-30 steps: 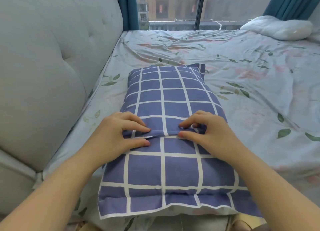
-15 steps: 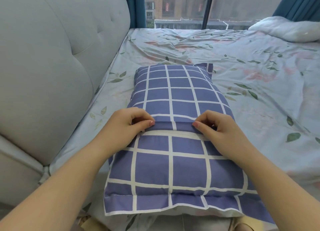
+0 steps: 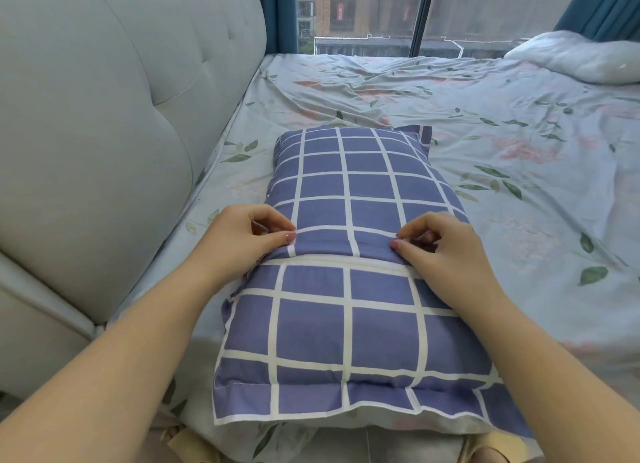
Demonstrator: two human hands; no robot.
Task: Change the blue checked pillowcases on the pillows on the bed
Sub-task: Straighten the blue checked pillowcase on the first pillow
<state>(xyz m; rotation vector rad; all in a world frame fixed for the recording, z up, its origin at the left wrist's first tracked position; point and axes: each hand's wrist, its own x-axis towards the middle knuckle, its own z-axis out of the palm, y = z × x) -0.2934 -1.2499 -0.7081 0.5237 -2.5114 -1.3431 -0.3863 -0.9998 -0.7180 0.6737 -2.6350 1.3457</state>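
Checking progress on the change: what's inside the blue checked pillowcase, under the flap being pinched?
Under the flap, pinched by the left hand and the right hand, only a thin white strip shows: pillow or hem, unclear. The pillowcase hides everything else inside.

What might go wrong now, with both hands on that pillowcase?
The left hand and right hand pinch only the thin edge of the flap, so it may slip from the fingers. The pillow lies close to the near edge of the bed, so a hard tug toward the person might drag it off.
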